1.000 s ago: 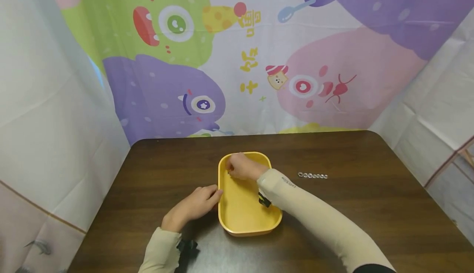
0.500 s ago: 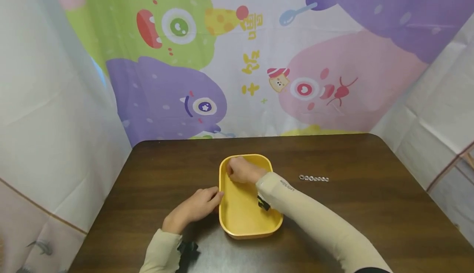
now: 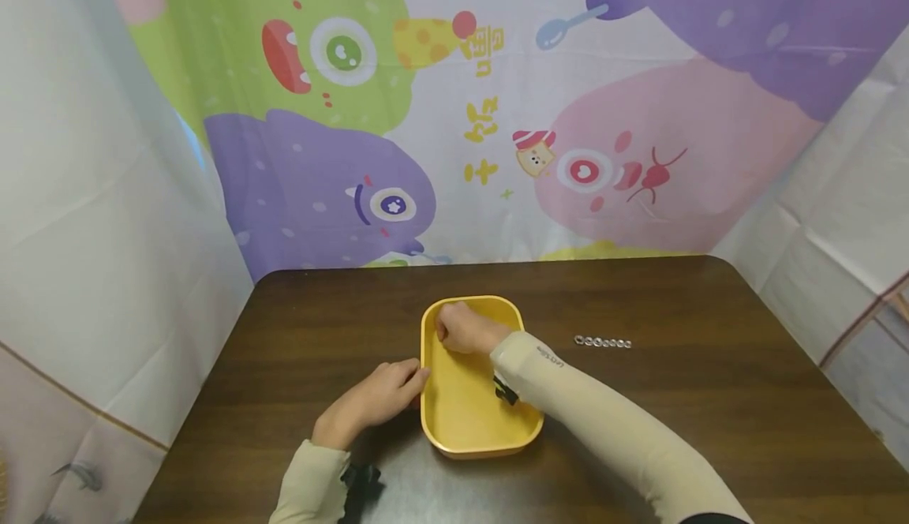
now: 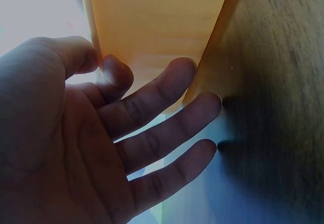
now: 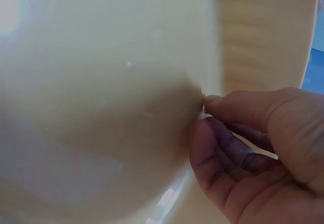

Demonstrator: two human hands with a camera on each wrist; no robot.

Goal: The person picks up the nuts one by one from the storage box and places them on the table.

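Note:
A yellow rectangular tub (image 3: 472,421) with rounded corners stands at the middle of the table. My left hand (image 3: 379,394) is at its left wall, thumb and bent index finger pinching the rim, as the left wrist view shows; the other fingers (image 4: 187,117) extend along the outside. Inside the tub, near the far left corner, is my right hand (image 3: 465,328). Its thumb and index finger pinch a tiny, pale shiny piece (image 5: 204,115), mostly covered by the fingertips, low by the tub's floor and wall. What kind of piece it is cannot be made out.
Right of the tub, several small silvery rings that look like nuts (image 3: 602,342) lie in a row on the dark brown wooden table (image 3: 675,406). A cartoon-printed curtain (image 3: 483,216) hangs behind, with pale cloth at both sides.
The head view has shifted slightly, so everything sits a little lower. My right hand stays in the tub's far left corner with small finger movements; the left hand keeps its place.

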